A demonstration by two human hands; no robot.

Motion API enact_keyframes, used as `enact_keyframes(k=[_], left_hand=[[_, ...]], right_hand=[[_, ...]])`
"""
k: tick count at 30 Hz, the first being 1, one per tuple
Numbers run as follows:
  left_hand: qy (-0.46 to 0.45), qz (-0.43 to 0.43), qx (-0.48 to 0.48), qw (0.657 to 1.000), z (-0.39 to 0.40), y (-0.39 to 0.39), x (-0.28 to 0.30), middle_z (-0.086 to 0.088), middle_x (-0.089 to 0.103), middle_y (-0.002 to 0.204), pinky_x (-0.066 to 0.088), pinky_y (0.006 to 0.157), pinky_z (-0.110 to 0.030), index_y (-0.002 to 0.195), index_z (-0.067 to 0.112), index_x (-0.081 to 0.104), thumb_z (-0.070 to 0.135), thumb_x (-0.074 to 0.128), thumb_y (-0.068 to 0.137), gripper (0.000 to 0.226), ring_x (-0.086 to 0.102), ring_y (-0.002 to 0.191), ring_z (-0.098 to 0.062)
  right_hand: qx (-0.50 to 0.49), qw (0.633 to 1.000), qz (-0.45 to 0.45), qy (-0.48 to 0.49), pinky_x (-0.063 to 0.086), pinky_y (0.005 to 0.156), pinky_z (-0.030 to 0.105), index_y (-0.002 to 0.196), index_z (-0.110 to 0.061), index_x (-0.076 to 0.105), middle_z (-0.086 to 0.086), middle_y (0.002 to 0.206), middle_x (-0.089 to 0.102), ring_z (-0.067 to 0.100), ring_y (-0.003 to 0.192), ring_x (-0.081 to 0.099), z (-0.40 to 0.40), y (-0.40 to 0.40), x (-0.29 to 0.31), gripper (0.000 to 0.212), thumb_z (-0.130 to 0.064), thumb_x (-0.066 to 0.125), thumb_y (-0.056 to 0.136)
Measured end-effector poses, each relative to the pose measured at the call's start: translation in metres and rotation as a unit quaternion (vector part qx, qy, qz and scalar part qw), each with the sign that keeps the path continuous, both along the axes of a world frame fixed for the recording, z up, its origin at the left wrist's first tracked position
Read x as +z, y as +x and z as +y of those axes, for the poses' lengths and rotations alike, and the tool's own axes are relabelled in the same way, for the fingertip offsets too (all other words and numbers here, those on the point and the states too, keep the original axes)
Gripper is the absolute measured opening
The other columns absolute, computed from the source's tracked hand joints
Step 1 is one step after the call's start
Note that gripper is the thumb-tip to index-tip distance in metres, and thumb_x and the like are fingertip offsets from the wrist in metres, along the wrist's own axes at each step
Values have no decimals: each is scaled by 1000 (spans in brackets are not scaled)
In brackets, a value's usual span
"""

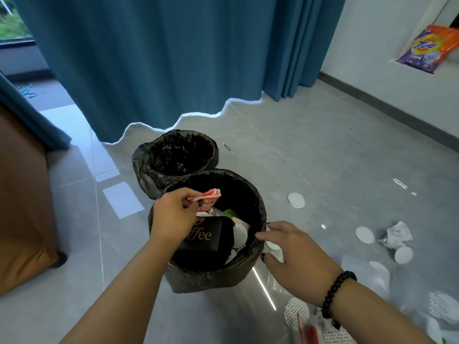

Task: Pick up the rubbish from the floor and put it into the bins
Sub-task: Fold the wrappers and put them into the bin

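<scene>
Two bins lined with black bags stand on the grey tile floor. The near bin point(258, 209) holds a black coffee box point(208, 235), white discs and other scraps. The far bin point(139, 157) shows only its crumpled liner. My left hand point(173, 217) is over the near bin's opening and pinches a red-and-white wrapper point(210, 198). My right hand point(295, 256) hovers just right of the near bin's rim with fingers spread, holding nothing. White paper discs point(296, 200) and a crumpled paper point(397, 234) lie on the floor to the right.
A blue curtain point(173, 58) hangs behind the bins. A brown piece of furniture point(22, 207) stands at the left. More discs, plastic wrap and a red item point(310, 331) lie at the bottom right. A detergent bag point(432, 48) sits on a ledge at the right wall.
</scene>
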State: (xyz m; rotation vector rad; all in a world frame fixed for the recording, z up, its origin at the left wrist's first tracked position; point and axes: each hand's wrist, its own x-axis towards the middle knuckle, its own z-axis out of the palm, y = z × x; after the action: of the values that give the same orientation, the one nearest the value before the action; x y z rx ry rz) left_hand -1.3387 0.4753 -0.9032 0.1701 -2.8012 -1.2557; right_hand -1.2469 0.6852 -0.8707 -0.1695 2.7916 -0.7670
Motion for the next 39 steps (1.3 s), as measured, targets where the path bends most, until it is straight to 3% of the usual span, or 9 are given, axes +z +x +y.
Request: enact_keyframes(k=[4, 8, 13, 17, 23, 27, 32, 36, 39], left_hand=[[-101, -75, -100, 987, 11, -17, -14, -1, 71, 103, 54, 75, -29, 106, 24, 73, 11, 57, 90, 27, 65, 84, -18], [-97, -149, -118, 977, 14, -26, -16, -6, 70, 108, 49, 71, -27, 115, 24, 70, 17, 59, 89, 29, 62, 84, -19], [-143, -185, -138, 962, 21, -28, -20, -9, 45, 144, 43, 101, -42, 149, 24, 30, 36, 51, 91, 63, 48, 123, -33], [-201, -177, -142, 953, 31, -24, -18, -15, 15, 158, 24, 114, -50, 153, 14, 7, 41, 46, 93, 76, 17, 143, -38], [-215, -105, -129, 962, 56, -5, -17, -14, -4, 160, 10, 119, -48, 152, 4, 7, 36, 42, 97, 73, -7, 147, -31], [-241, -52, -188, 951, 69, 11, -21, -13, -4, 160, 8, 120, -47, 152, 6, 9, 38, 46, 95, 74, -7, 147, -31], [-237, 4, -254, 938, 75, 25, -21, -11, -3, 161, 7, 120, -44, 150, 10, 20, 35, 49, 94, 68, -11, 147, -28], [-212, 5, -255, 943, 65, 31, -16, -7, -1, 161, 8, 118, -43, 151, 15, 21, 34, 52, 93, 68, -10, 146, -25], [-179, -1, -248, 952, 56, 30, -11, -5, 2, 161, 9, 118, -42, 152, 18, 14, 31, 55, 91, 75, -8, 146, -23]], right_hand=[[6, 999, -26, 19, 23, 96, 6, 135, -36, 44, -16, 142, 33, 2, 128, 37, 12, 15, 2, 40, -31, 47, 95], [-31, 999, -31, -1, 41, 91, 11, 123, -33, 56, -17, 123, 52, -1, 104, 54, 37, 19, -2, 31, -32, 53, 92], [-129, 989, -72, 5, 40, 66, 3, 109, -29, 64, -18, 102, 62, -6, 79, 59, 79, 26, -23, 21, -25, 57, 90], [-109, 978, -157, 87, 39, 81, 12, 118, -23, 60, -7, 115, 64, 8, 92, 57, 90, 28, -54, 28, -27, 51, 92], [-171, 929, -292, 150, 44, 96, 28, 127, -17, 52, 4, 132, 54, 22, 118, 54, 90, 45, -131, 40, -29, 53, 89], [-261, 892, -342, 141, 49, 91, 35, 133, -17, 37, 6, 131, 51, 25, 114, 55, 70, 70, -173, 76, -53, 63, 72], [-336, 879, -327, 88, 44, 97, 39, 146, -16, -21, 0, 143, 42, 22, 120, 53, 46, 95, -208, 124, -60, 65, 67], [-262, 904, -278, 194, 39, 97, 49, 148, -6, 4, 18, 139, 42, 35, 123, 47, 36, 91, -212, 74, -33, 45, 93], [-321, 901, -267, 118, 46, 93, 40, 149, -17, 6, 19, 132, 47, 34, 116, 52, 41, 64, -201, 73, -21, 50, 91]])
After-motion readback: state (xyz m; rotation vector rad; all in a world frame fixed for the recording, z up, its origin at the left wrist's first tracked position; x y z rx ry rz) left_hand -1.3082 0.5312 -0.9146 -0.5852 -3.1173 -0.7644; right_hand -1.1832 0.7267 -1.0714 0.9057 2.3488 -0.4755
